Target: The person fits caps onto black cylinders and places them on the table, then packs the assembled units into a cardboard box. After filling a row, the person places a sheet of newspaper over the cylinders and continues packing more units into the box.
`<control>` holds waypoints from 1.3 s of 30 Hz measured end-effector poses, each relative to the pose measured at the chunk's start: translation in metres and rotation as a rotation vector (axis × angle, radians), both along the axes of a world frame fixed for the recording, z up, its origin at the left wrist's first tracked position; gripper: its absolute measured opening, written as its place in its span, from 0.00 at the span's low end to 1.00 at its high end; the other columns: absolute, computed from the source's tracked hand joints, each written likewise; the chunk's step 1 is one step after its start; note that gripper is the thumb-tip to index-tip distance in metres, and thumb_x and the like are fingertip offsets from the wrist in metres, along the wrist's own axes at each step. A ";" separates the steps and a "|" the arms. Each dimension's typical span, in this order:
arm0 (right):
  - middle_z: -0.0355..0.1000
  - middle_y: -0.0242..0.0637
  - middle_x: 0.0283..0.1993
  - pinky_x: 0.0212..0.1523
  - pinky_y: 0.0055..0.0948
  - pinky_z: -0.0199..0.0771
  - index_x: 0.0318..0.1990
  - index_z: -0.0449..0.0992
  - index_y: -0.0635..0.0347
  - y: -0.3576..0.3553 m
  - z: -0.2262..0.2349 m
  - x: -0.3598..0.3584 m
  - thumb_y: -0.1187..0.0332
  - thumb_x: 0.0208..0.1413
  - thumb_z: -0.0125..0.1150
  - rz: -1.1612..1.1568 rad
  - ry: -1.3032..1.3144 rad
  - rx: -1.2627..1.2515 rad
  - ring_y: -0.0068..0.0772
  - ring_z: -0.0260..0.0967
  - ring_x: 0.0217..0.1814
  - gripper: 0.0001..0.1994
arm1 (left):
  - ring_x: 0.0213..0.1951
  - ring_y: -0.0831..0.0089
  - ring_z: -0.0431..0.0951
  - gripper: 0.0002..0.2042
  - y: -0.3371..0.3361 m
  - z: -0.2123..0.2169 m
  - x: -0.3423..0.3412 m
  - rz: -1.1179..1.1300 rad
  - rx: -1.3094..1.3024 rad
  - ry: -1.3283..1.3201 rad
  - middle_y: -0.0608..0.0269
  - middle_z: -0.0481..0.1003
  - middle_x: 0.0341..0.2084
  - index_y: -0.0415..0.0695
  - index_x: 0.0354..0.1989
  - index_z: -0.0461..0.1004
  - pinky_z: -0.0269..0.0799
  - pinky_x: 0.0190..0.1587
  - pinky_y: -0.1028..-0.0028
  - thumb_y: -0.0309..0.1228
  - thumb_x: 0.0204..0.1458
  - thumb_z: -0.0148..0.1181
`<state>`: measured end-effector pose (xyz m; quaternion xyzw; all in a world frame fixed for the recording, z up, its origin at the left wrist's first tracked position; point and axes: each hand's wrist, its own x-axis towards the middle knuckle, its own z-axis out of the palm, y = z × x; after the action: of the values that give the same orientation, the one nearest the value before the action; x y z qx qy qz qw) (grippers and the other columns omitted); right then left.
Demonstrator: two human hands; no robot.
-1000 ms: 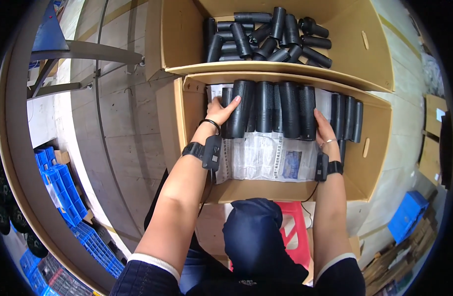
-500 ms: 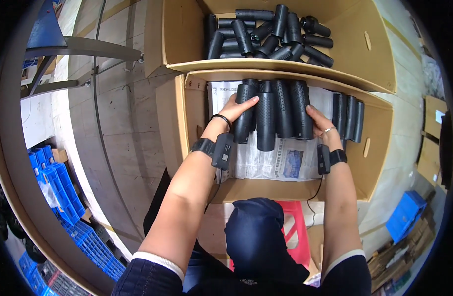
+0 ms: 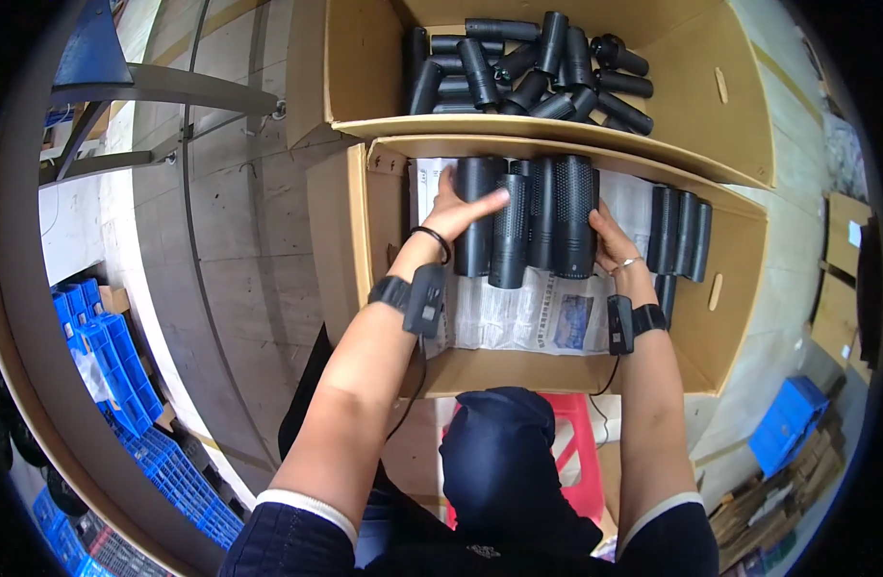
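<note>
A row of several black perforated cylinders sits side by side between my hands, over the near cardboard box. My left hand grips the row at its left end, with the thumb lying across the top. Around the right end closes my right hand; its fingers are partly hidden behind the outermost cylinder. Printed paper lines the box floor beneath. A few more cylinders stand in the box's right part, to the right of my right hand.
Beyond the near box, a second cardboard box holds a loose heap of black cylinders. A red stool shows by my knee. Blue crates are stacked at the left, and a blue bin is at the right.
The held cylinders have turned and shifted slightly against one another, drawn closer together. My right hand has moved a little left and down; my left hand stays around the row's left end.
</note>
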<state>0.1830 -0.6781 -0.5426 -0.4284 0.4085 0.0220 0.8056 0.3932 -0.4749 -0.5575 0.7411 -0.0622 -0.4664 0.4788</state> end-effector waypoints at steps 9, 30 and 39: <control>0.64 0.37 0.61 0.65 0.33 0.58 0.66 0.55 0.57 -0.006 -0.006 -0.005 0.48 0.33 0.78 -0.011 -0.034 0.185 0.32 0.58 0.65 0.52 | 0.46 0.56 0.78 0.46 -0.009 0.007 0.000 0.049 0.171 -0.121 0.42 0.74 0.45 0.30 0.51 0.66 0.73 0.50 0.68 0.50 0.26 0.78; 0.72 0.35 0.51 0.53 0.31 0.73 0.56 0.66 0.64 0.007 -0.029 -0.020 0.47 0.33 0.77 -0.040 -0.117 0.282 0.30 0.71 0.52 0.44 | 0.39 0.61 0.78 0.23 0.015 0.010 -0.016 0.317 -0.320 0.937 0.53 0.77 0.38 0.40 0.45 0.73 0.75 0.47 0.60 0.41 0.44 0.69; 0.76 0.41 0.46 0.49 0.37 0.77 0.48 0.74 0.65 0.022 -0.035 -0.030 0.56 0.35 0.79 -0.137 -0.116 0.523 0.36 0.76 0.45 0.32 | 0.41 0.61 0.78 0.24 0.033 0.004 -0.021 0.318 -0.366 0.979 0.53 0.77 0.40 0.39 0.48 0.72 0.73 0.50 0.60 0.39 0.44 0.69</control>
<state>0.1534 -0.6565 -0.5778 -0.1779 0.3704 0.0475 0.9104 0.3717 -0.4421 -0.5534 0.3424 0.2006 -0.6605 0.6374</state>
